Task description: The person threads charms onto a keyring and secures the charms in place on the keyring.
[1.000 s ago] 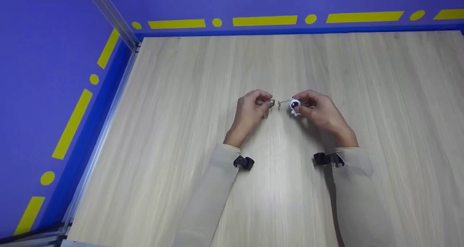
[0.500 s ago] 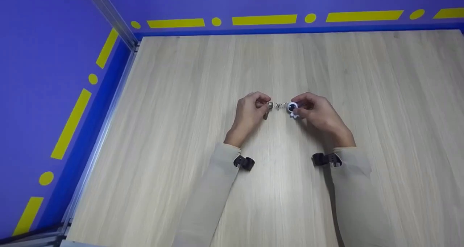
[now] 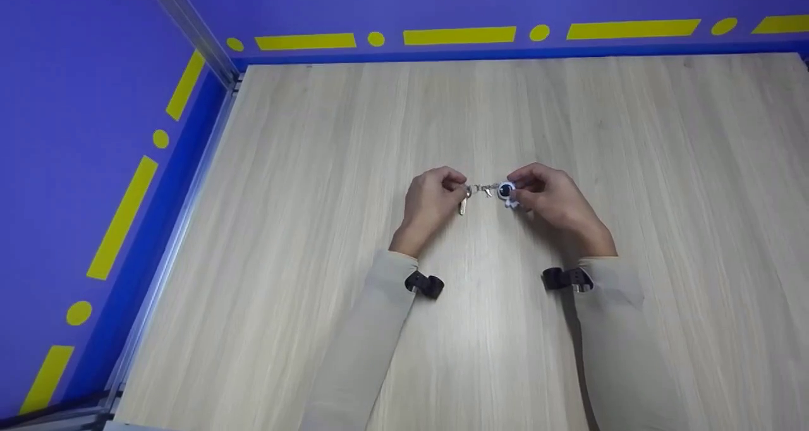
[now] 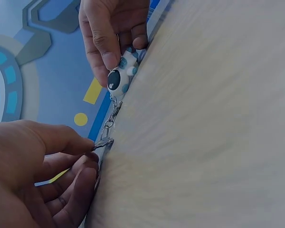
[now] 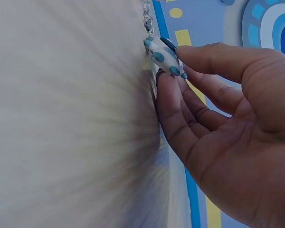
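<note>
A keychain spans the two hands above the wooden table. Its small white astronaut figure has a dark visor, and blue patches show on it in the wrist views. My right hand pinches this figure between thumb and fingers. From the figure's head a silver chain runs left, with a small metal clasp along it. My left hand pinches the metal end of the chain between thumb and index finger. Below those fingertips a slim silver key points toward me. The left fingertips partly hide this end.
The light wooden tabletop lies under both hands. Blue panels with yellow marks stand along its back and left sides, with a metal post at the corner. Each wrist wears a black strap with a camera.
Both hands have come slightly toward me, and the right hand with the astronaut figure has shifted a little left. The key shows more plainly below the left fingers.
</note>
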`<state>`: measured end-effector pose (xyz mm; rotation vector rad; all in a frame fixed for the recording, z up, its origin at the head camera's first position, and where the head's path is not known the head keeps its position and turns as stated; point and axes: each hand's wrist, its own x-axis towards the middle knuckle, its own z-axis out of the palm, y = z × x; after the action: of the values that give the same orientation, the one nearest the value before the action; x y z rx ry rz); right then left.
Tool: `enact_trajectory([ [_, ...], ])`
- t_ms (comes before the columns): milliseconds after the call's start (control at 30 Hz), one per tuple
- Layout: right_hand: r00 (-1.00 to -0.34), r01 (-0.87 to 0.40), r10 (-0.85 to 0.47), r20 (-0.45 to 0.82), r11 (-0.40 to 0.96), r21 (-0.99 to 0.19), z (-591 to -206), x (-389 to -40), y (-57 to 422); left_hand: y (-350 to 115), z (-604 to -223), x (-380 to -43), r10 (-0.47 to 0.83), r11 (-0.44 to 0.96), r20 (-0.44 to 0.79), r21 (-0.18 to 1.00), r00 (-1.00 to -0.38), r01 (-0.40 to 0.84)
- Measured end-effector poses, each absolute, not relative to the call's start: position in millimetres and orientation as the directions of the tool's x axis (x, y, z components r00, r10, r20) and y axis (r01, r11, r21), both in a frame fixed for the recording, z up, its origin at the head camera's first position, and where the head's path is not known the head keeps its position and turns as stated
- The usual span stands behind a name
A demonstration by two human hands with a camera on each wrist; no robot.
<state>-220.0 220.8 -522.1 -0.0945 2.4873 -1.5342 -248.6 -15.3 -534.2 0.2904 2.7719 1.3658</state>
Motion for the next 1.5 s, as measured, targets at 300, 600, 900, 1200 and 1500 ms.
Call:
enact_trajectory([
  [300,-0.977,0.062,-0.158,-0.146,0.44,-0.896,-529,-220,218,-18,-538,-245,0.173,0.692,0.032,0.707,-0.984,0.145],
  [600,-0.971,0.044,-0.187,-0.15,0.478,-0.877,-533,-224,216,-18,-545,-246,0.153,0.73,0.021,0.672,-0.988,0.128],
  [900,-0.972,0.046,-0.176,-0.153,0.499,-0.865,-541,-231,219,-15,-550,-252,0.134,0.728,0.017,0.677,-0.991,0.11],
  [1200,-0.968,0.128,-0.142,-0.208,0.43,-0.893,-547,-238,228,-16,-551,-255,0.112,0.705,0.016,0.704,-0.994,0.09],
  [1500,-0.952,0.233,-0.106,-0.287,0.356,-0.905,-544,-240,234,-30,-552,-258,0.074,0.658,0.031,0.749,-0.997,0.073],
])
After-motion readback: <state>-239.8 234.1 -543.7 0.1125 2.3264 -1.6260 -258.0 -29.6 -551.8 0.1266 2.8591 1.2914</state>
